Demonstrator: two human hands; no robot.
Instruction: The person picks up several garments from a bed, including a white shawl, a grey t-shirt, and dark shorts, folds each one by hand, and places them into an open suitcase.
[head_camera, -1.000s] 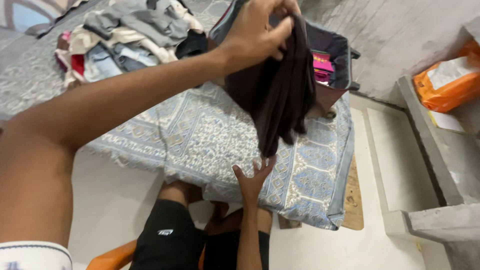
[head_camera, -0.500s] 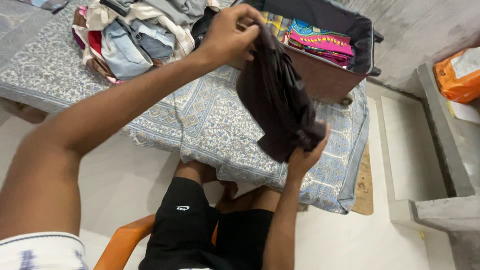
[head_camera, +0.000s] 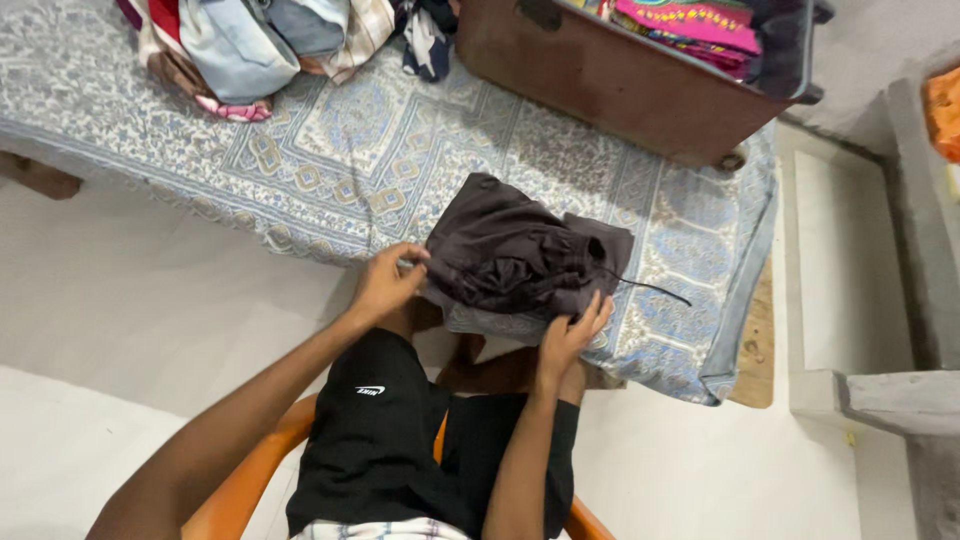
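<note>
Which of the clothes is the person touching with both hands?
The dark brown garment lying alone at the bed's near edge, left hand and right hand on it. The other clothes are piled at the far side or in the suitcase.
</note>
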